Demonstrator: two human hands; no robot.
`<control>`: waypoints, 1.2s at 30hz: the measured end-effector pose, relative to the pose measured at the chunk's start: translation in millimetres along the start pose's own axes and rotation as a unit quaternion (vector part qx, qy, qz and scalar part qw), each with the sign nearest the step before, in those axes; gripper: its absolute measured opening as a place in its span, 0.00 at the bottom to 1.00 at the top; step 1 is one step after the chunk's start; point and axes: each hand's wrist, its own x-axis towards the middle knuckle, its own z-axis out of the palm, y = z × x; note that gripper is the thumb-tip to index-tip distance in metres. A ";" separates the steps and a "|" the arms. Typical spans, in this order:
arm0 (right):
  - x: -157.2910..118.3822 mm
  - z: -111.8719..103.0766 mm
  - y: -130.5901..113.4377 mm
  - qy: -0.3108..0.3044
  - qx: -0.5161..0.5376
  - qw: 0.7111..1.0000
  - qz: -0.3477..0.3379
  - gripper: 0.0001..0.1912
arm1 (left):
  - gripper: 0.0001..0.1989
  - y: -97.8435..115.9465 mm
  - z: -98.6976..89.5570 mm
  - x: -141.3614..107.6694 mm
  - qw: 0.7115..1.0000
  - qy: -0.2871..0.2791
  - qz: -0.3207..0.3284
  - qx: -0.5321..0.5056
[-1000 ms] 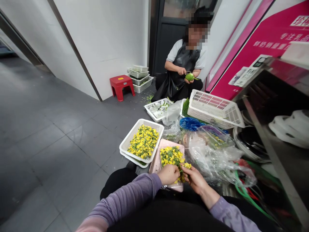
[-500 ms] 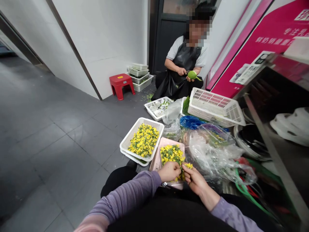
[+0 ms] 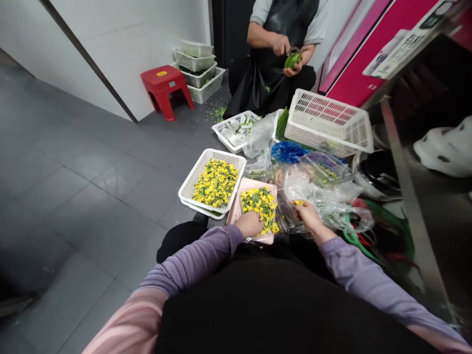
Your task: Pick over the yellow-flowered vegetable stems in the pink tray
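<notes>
Head view shows you, left to right around the shallow pink tray (image 3: 254,183), a red plastic stool (image 3: 164,80) well beyond it on the grey tiled floor (image 3: 110,162), near a stack of white perforated baskets (image 3: 196,63). Just left of the tray is a white rectangular basket (image 3: 187,190) of yellow blossoms with green stems (image 3: 216,183). Farther beyond it lies a shallow white basket (image 3: 222,132) with green scraps.

Your left hand (image 3: 250,224) is over the tray, its fingers curled down against the loose yellow-and-green blossoms (image 3: 261,200) lying there; you cannot tell whether they grip any. Beyond the tray, a seated person in a black apron (image 3: 282,29) holds a round green vegetable (image 3: 292,60).

Your right hand (image 3: 309,216) is right of the tray, thumb and fingers pinched closed on a small yellow blossom (image 3: 298,202). Behind it are crumpled clear plastic bags (image 3: 313,191), a blue plastic bag (image 3: 289,152) and a large white slotted basket (image 3: 356,128). A metal shelf (image 3: 416,216) stands farthest right of the tray.
</notes>
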 end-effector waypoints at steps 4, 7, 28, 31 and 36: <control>2.2 27.1 0.9 -0.023 -0.408 0.892 -0.192 0.13 | 0.14 2.2 -0.1 -0.9 0.999 -0.031 0.005 -0.007; 0.1 47.5 -0.2 -0.073 -0.582 0.772 -0.244 0.15 | 0.14 1.2 1.4 -2.2 0.999 -0.048 0.022 0.012; -58.1 17.5 -41.3 -0.174 0.025 0.979 -0.101 0.12 | 0.17 13.1 -6.7 -7.8 0.879 -0.106 -0.020 -0.465; -58.8 21.2 -38.1 -0.178 0.086 0.979 -0.045 0.15 | 0.17 15.6 -11.6 -10.5 0.858 -0.110 -0.018 -0.501; -54.6 29.0 -29.4 -0.217 0.232 0.948 0.033 0.16 | 0.10 19.0 -11.6 -10.9 0.861 -0.096 -0.019 -0.499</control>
